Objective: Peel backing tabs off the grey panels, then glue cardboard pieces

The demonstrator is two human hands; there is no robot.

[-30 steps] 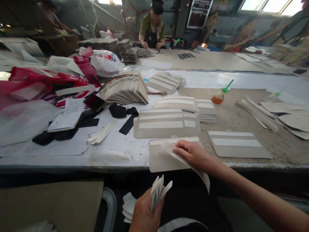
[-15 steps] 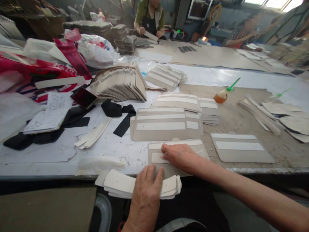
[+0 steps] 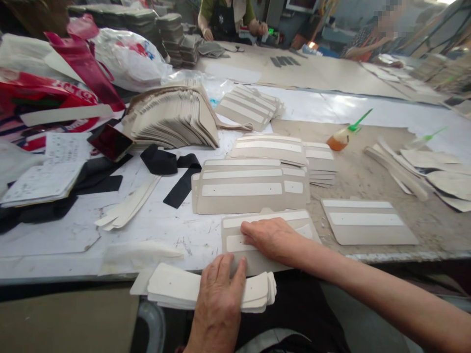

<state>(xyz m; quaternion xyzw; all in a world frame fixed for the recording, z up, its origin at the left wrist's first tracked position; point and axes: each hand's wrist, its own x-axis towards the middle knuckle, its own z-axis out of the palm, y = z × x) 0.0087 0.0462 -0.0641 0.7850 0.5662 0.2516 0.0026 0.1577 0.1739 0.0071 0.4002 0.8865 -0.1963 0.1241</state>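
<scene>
White strip (image 3: 234, 243) runs left-right across panel (image 3: 257, 263) beneath right hand (image 3: 270, 239), grip unclear; left hand (image 3: 221, 296), nearer the body, clasps strip stack (image 3: 176, 285).

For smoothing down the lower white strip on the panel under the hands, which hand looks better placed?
Probably the right hand: it rests right on the lower white strip of the panel. The left hand is occupied with a bundle of strips nearer the body.

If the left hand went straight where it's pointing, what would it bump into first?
Probably the beige panel; the left hand has fingertips overlapping its near edge in the picture. Next comes the white strip on it. Whether fingertips touch the panel is unclear.
</scene>
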